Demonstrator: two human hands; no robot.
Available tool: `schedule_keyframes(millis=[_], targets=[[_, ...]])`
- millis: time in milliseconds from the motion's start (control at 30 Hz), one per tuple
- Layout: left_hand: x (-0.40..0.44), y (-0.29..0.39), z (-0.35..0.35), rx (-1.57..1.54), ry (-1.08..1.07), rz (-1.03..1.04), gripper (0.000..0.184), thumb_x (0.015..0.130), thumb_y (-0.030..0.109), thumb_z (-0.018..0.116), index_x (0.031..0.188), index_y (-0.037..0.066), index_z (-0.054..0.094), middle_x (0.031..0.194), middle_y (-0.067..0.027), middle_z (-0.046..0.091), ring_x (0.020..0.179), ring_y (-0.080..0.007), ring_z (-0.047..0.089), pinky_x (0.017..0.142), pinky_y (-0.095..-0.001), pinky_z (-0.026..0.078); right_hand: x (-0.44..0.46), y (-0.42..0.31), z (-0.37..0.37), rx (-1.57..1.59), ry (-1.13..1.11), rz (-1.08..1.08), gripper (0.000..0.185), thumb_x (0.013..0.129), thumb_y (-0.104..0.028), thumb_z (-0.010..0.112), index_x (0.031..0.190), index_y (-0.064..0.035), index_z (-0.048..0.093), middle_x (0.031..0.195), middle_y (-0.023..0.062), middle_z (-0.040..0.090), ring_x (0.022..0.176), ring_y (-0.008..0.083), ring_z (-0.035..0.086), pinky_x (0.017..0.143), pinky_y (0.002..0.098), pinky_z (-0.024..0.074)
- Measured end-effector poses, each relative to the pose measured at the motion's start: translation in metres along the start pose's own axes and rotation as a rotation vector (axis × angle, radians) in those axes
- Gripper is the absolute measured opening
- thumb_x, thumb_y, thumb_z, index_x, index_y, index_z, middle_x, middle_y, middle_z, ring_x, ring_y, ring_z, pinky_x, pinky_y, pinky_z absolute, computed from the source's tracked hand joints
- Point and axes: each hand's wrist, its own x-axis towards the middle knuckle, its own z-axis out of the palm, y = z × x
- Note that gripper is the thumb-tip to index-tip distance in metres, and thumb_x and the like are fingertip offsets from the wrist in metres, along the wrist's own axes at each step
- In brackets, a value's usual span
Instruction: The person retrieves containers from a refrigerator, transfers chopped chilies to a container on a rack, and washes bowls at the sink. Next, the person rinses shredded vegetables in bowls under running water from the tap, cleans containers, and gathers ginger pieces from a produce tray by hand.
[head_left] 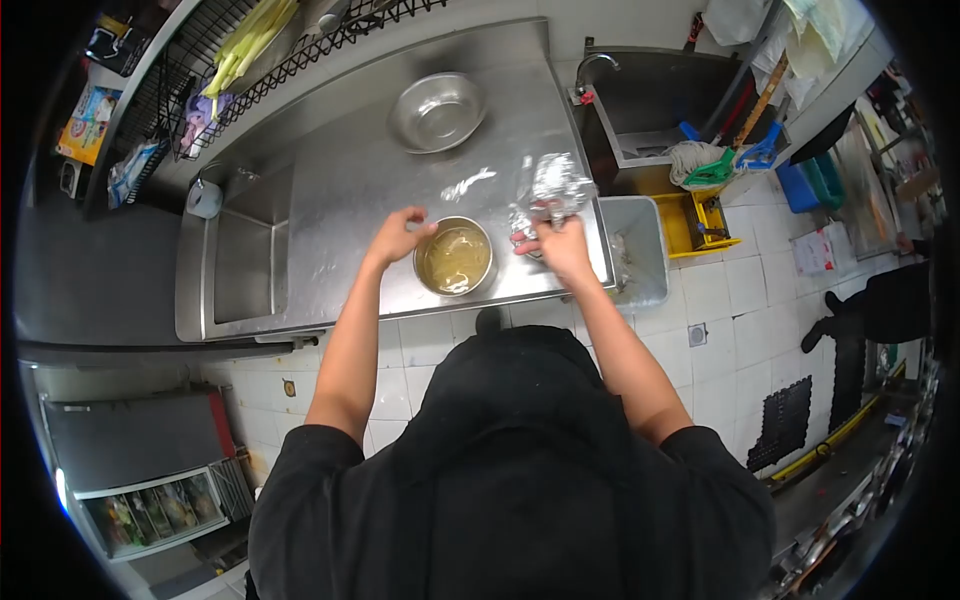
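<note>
A round metal pot [455, 289] of yellowish, clear liquid stands near the front edge of the steel counter [345, 230]. My left hand [400, 237] is at the pot's left side, fingers apart, with the fingertips close to the rim; I cannot tell if they touch it. To the right of the pot, my right hand [563, 248] grips a crumpled, shiny silver sheet that looks like aluminium foil [558, 180]. Part of that sheet sticks up beyond the fingers. Behind the pot sits a wide metal bowl [437, 112].
A sink basin [250, 255] is at the left, another sink [645, 140] with a tap at the back right. Beside the counter's right end are a grey bin [648, 285] and a yellow mop bucket [690, 225]. A wire shelf [300, 65] overhangs the back left. Another person's legs [860, 310] show far right.
</note>
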Motion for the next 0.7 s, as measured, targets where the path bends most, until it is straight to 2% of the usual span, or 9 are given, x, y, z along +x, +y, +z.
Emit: schedule_keyframes(millis=[100, 167, 267, 333, 433, 500, 567, 600, 700], targets=[[-0.013, 0.006, 0.008, -0.162, -0.036, -0.059, 0.037, 0.087, 0.026, 0.075, 0.112, 0.001, 0.068, 0.107, -0.0138, 0.071, 0.101, -0.0244, 0.066, 0.087, -0.036, 0.051, -0.008, -0.039, -0.05, -0.049, 0.092, -0.171, 0.028, 0.095, 0.001, 0.056, 0.121, 0.0077, 0.05, 0.11, 0.0172, 0.062, 0.079, 0.0282, 0.071, 0.056, 0.0339, 0.0616], [-0.014, -0.002, 0.016, -0.275, -0.02, -0.079, 0.034, 0.087, 0.026, 0.075, 0.11, 0.001, 0.07, 0.103, -0.0134, 0.071, 0.097, -0.0239, 0.066, 0.085, -0.0357, 0.051, -0.014, -0.055, -0.087, 0.0, 0.327, -0.259, 0.021, 0.094, 0.001, 0.055, 0.114, 0.0087, 0.054, 0.106, 0.0181, 0.064, 0.076, 0.0269, 0.071, 0.053, 0.0327, 0.0606], [-0.008, -0.036, 0.028, 0.115, 0.105, 0.018, 0.029, 0.084, 0.026, 0.074, 0.098, 0.0, 0.068, 0.093, -0.014, 0.07, 0.088, -0.0227, 0.067, 0.082, -0.0362, 0.052, -0.01, -0.033, -0.169, -0.17, 0.611, -0.209, 0.018, 0.092, 0.001, 0.056, 0.107, 0.0106, 0.057, 0.098, 0.0164, 0.064, 0.07, 0.0237, 0.07, 0.051, 0.0302, 0.0584], [-0.01, -0.048, 0.026, 0.114, 0.069, -0.069, 0.022, 0.084, 0.02, 0.071, 0.087, 0.001, 0.062, 0.082, -0.011, 0.065, 0.083, -0.0211, 0.067, 0.076, -0.036, 0.054, 0.0, 0.016, -0.228, -0.34, 0.653, -0.015, 0.033, 0.091, -0.009, 0.063, 0.116, 0.0096, 0.052, 0.103, 0.0173, 0.064, 0.077, 0.0261, 0.07, 0.058, 0.0355, 0.0614], [-0.028, -0.029, 0.025, -0.128, -0.009, -0.282, 0.016, 0.085, 0.014, 0.066, 0.08, 0.002, 0.055, 0.075, -0.0084, 0.059, 0.079, -0.0216, 0.067, 0.066, -0.0372, 0.059, -0.012, 0.049, -0.244, -0.185, 0.651, 0.274, 0.047, 0.091, -0.02, 0.068, 0.125, 0.0053, 0.048, 0.104, 0.0163, 0.064, 0.085, 0.0263, 0.068, 0.067, 0.0423, 0.0614], [-0.041, -0.02, 0.027, -0.295, -0.032, -0.412, 0.013, 0.085, 0.01, 0.062, 0.078, 0.003, 0.053, 0.074, -0.0075, 0.057, 0.076, -0.0225, 0.067, 0.06, -0.038, 0.061, -0.014, 0.065, -0.251, -0.122, 0.792, 0.509, 0.057, 0.091, -0.031, 0.07, 0.132, -0.0008, 0.044, 0.104, 0.0136, 0.064, 0.089, 0.0249, 0.066, 0.069, 0.0435, 0.0593], [-0.053, -0.029, 0.04, -0.626, 0.008, -0.506, 0.008, 0.085, 0.005, 0.057, 0.08, 0.002, 0.052, 0.081, -0.0109, 0.058, 0.073, -0.0256, 0.067, 0.051, -0.0401, 0.063, -0.029, 0.097, -0.27, -0.207, 0.712, 0.439, 0.052, 0.092, -0.033, 0.068, 0.129, -0.0016, 0.047, 0.102, 0.0125, 0.065, 0.085, 0.0233, 0.065, 0.066, 0.0406, 0.0584], [-0.061, -0.025, 0.045, -0.762, 0.009, -0.523, 0.01, 0.081, 0.003, 0.054, 0.09, -0.002, 0.055, 0.096, -0.0167, 0.058, 0.081, -0.0309, 0.067, 0.066, -0.047, 0.065, -0.036, 0.115, -0.279, -0.302, 0.617, 0.366, 0.049, 0.093, -0.035, 0.067, 0.125, -0.0024, 0.051, 0.099, 0.0114, 0.065, 0.081, 0.0217, 0.065, 0.063, 0.0377, 0.0574], [-0.077, -0.019, 0.067, -1.035, 0.058, -0.633, 0.013, 0.086, 0.006, 0.054, 0.096, -0.003, 0.053, 0.105, -0.0182, 0.053, 0.096, -0.0347, 0.064, 0.077, -0.0465, 0.064, -0.077, 0.166, -0.301, -0.374, 0.441, 0.527, 0.035, 0.094, -0.034, 0.063, 0.11, -0.0033, 0.058, 0.087, 0.0097, 0.065, 0.07, 0.0199, 0.064, 0.056, 0.0348, 0.055]])
